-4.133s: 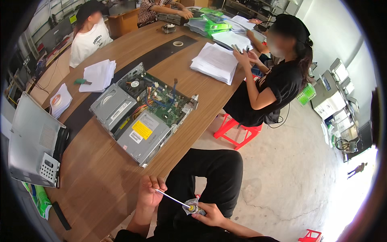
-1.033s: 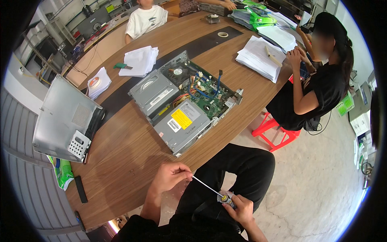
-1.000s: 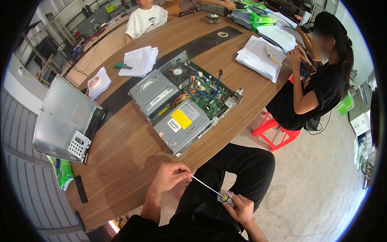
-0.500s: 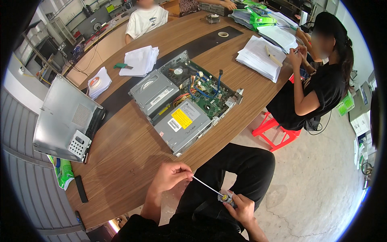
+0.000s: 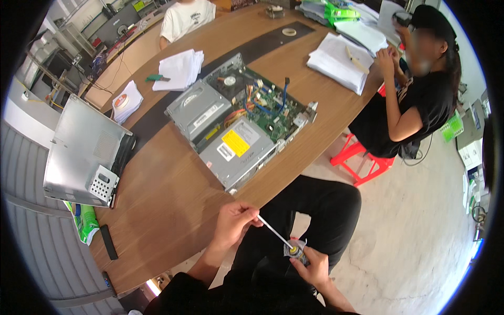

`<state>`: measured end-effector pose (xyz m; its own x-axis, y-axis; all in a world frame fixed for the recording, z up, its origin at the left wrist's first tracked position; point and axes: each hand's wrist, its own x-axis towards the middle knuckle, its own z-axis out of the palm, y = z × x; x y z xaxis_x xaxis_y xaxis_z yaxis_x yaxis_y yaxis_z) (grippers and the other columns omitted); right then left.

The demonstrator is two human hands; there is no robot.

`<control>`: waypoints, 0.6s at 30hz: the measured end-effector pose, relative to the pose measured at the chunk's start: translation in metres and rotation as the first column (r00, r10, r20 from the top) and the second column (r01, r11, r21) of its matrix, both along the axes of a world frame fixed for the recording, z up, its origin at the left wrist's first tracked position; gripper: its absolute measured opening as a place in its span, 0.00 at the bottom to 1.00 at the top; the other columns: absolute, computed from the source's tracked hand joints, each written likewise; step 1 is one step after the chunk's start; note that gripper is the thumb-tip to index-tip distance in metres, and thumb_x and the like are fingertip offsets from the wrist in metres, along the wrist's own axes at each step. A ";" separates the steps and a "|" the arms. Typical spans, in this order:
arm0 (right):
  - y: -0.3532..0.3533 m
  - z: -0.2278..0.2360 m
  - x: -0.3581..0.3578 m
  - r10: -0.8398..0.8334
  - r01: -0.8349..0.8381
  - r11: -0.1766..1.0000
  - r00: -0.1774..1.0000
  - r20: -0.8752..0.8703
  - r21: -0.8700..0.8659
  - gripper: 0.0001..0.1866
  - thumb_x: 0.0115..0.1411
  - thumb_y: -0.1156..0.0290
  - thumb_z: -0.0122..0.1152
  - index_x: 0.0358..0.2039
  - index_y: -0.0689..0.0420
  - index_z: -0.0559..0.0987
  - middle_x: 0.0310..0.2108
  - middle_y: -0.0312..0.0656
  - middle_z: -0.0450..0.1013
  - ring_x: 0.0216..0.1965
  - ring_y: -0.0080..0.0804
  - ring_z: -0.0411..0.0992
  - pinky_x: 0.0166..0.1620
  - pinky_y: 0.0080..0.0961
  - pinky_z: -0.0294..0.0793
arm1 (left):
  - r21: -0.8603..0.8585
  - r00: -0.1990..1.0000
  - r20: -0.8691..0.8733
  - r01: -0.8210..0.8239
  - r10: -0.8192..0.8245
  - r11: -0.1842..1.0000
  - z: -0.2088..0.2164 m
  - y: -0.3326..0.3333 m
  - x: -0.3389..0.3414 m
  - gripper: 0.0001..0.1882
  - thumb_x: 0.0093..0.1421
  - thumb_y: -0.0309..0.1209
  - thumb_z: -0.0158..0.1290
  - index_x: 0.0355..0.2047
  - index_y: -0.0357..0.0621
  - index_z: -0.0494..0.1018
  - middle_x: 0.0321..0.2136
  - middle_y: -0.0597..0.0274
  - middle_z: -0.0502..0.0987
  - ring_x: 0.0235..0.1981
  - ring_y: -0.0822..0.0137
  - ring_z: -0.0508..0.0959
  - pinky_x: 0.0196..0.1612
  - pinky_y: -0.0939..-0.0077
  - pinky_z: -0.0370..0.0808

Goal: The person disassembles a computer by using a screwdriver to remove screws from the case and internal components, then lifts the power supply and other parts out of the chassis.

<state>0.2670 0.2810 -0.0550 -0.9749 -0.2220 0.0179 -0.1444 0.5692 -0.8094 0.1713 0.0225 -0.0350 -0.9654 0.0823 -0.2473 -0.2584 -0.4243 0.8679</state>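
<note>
Over my lap, what looks like a long screwdriver (image 5: 274,230) slants between my hands, its thin pale shaft joined to a yellow-collared handle. My left hand (image 5: 231,226) pinches the shaft's far end between thumb and fingertips. Wrapped around the handle, which has crumpled clear plastic (image 5: 300,243) about it, is my right hand (image 5: 316,266); the fingers hide most of the handle. On the table in front of my hands lies an opened desktop computer (image 5: 239,142), its green circuit board, cables, fan and metal drive units showing.
The computer's metal cover (image 5: 79,152) stands at the table's left end. Paper stacks (image 5: 338,63), a tape roll (image 5: 289,32) and a green-handled cutter (image 5: 157,77) lie on the wooden table (image 5: 163,210). A person in black (image 5: 415,115) sits at right on a red stool (image 5: 362,160); another (image 5: 186,21) is across.
The whole view has shifted slightly. My hands keep their grip on the screwdriver, with the left slightly higher. At right, the seated person's hands have moved, and a paper is now raised behind them.
</note>
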 end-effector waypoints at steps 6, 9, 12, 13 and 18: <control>-0.004 0.002 0.008 -0.078 0.100 0.980 0.989 0.127 -0.174 0.23 0.52 0.71 0.67 0.48 0.63 0.72 0.30 0.51 0.77 0.26 0.44 0.78 0.32 0.31 0.76 | 0.116 0.981 0.116 -0.167 0.153 0.979 -0.016 0.031 0.003 0.11 0.63 0.31 0.57 0.36 0.33 0.75 0.23 0.63 0.75 0.23 0.70 0.77 0.27 0.77 0.76; -0.004 0.002 0.008 -0.081 0.095 0.971 0.994 0.069 -0.220 0.22 0.53 0.72 0.67 0.47 0.63 0.72 0.31 0.52 0.77 0.27 0.44 0.78 0.31 0.30 0.76 | 0.125 0.977 0.162 -0.160 0.139 0.979 -0.021 0.033 -0.001 0.11 0.64 0.32 0.56 0.40 0.35 0.73 0.22 0.65 0.73 0.21 0.69 0.76 0.28 0.73 0.77; -0.001 0.001 0.013 -0.082 0.124 0.962 0.981 0.179 -0.242 0.21 0.53 0.72 0.67 0.47 0.64 0.72 0.32 0.52 0.77 0.30 0.43 0.78 0.34 0.28 0.75 | 0.106 0.981 0.157 -0.131 0.114 0.986 -0.017 0.037 -0.004 0.11 0.65 0.32 0.55 0.41 0.35 0.73 0.22 0.65 0.73 0.21 0.69 0.76 0.28 0.73 0.77; -0.002 -0.002 0.013 -0.088 0.131 0.953 0.983 0.162 -0.274 0.21 0.54 0.72 0.66 0.47 0.64 0.72 0.32 0.52 0.76 0.30 0.43 0.78 0.35 0.28 0.75 | 0.115 0.983 0.154 -0.118 0.100 0.986 -0.016 0.038 -0.004 0.12 0.65 0.33 0.55 0.41 0.34 0.74 0.23 0.65 0.74 0.22 0.70 0.76 0.28 0.75 0.76; -0.001 -0.007 0.013 -0.106 0.158 0.940 0.978 0.181 -0.302 0.21 0.54 0.72 0.66 0.47 0.64 0.72 0.32 0.52 0.77 0.31 0.43 0.78 0.36 0.29 0.75 | 0.128 0.988 0.148 -0.063 0.044 0.990 -0.014 0.042 -0.006 0.14 0.66 0.34 0.54 0.42 0.32 0.75 0.23 0.64 0.74 0.23 0.71 0.77 0.29 0.78 0.75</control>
